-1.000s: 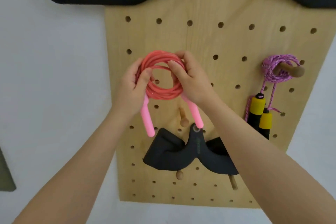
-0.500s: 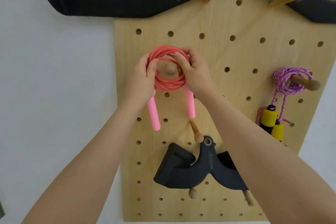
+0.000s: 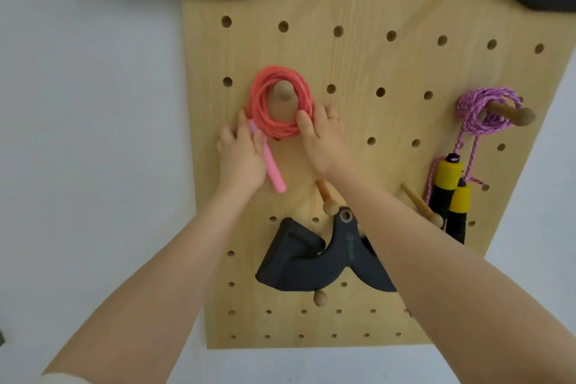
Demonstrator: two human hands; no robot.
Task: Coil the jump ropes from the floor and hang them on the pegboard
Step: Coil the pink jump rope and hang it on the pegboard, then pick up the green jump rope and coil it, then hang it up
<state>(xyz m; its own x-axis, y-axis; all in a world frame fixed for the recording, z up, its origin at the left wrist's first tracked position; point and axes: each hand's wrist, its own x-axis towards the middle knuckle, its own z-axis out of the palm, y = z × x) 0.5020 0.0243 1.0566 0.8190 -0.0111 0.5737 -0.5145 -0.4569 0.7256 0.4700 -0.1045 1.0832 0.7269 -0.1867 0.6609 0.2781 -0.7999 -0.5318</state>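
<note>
Pink rope (image 3: 280,106): its coil hung around a wooden peg (image 3: 283,91) on the pegboard (image 3: 389,140), one pink handle (image 3: 271,170) dangling below.
Your left hand (image 3: 241,154): fingers lay fairly straight against the coil's lower left edge and the handle, gripping nothing.
Your right hand (image 3: 321,134): spread flat on the board, thumb touching the coil's right side.
Purple rope (image 3: 486,112): hung on another peg at the right, well apart, yellow-and-black handles down.

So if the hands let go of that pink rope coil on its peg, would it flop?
Probably a little: the pink rope coil is thin, bendy loops, so it may sag round its peg. Its handle looks stiff and would likely dangle. It seems light.
</note>
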